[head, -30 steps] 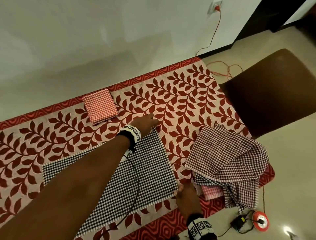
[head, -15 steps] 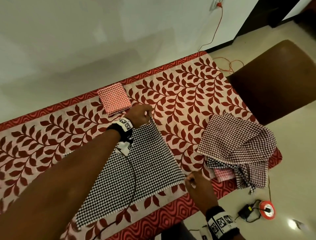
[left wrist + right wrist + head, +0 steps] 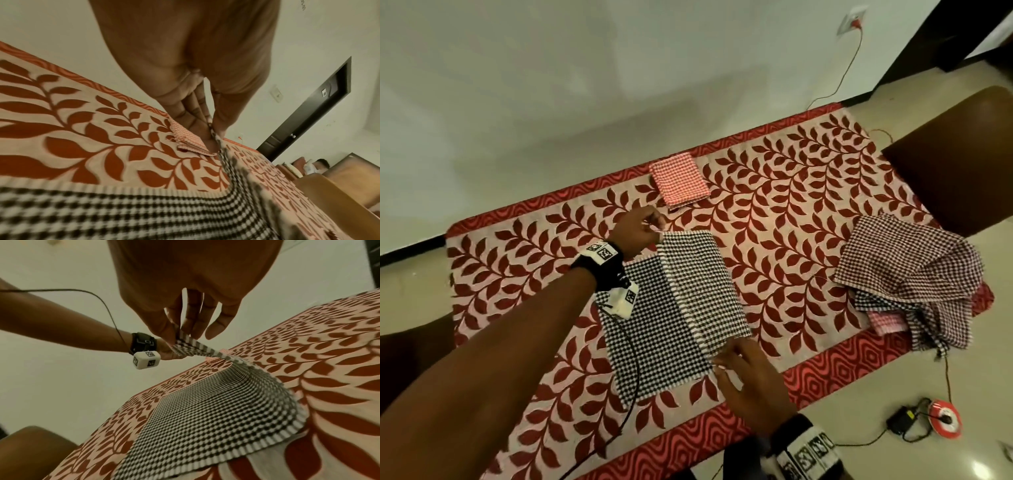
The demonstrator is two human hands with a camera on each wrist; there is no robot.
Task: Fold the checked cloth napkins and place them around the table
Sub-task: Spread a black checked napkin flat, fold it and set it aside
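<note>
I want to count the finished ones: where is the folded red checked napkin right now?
In the head view the folded red checked napkin lies flat at the table's far edge, just beyond the left hand and the black checked napkin.

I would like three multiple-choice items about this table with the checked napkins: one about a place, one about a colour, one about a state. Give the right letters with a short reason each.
1. Where does the folded red checked napkin lie?
A. near the far edge of the table
B. on the chair
C. on the floor

2. What colour are the checks of the napkin that both hands hold?
A. blue and white
B. black and white
C. green and yellow

3. In what state is that napkin?
A. rolled into a tube
B. wholly flat
C. one side lifted and turned over

Answers: 1 A, it lies by the far red border. 2 B, the head view shows black and white. 3 C, the left hand and right hand pinch its raised corners.
</note>
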